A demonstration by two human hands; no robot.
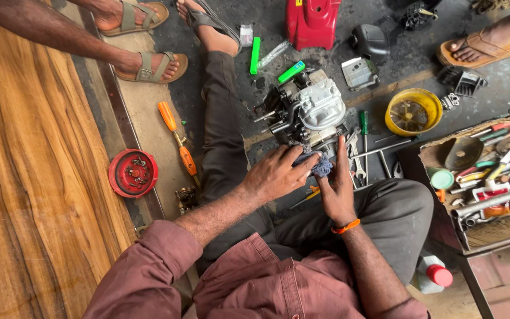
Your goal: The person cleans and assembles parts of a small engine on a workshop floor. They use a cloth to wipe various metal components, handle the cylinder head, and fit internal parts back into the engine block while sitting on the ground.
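A small grey engine (311, 109) stands on the dark floor between my legs. My left hand (275, 174) presses a blue-grey rag (317, 164) against the engine's near side, fingers closed on the cloth. My right hand (337, 189) rests beside it, fingers extended up along the engine's lower edge and touching the rag. An orange band is on my right wrist. The part of the engine under the rag is hidden.
Spanners (358, 156) and a green-handled screwdriver (363, 121) lie right of the engine. A yellow bowl (413, 112), a red cover (312, 22), an open toolbox (491, 177), a red round cap (133, 173) and an orange screwdriver (177, 145) surround me. Other people's sandalled feet (149, 66) stand at the top.
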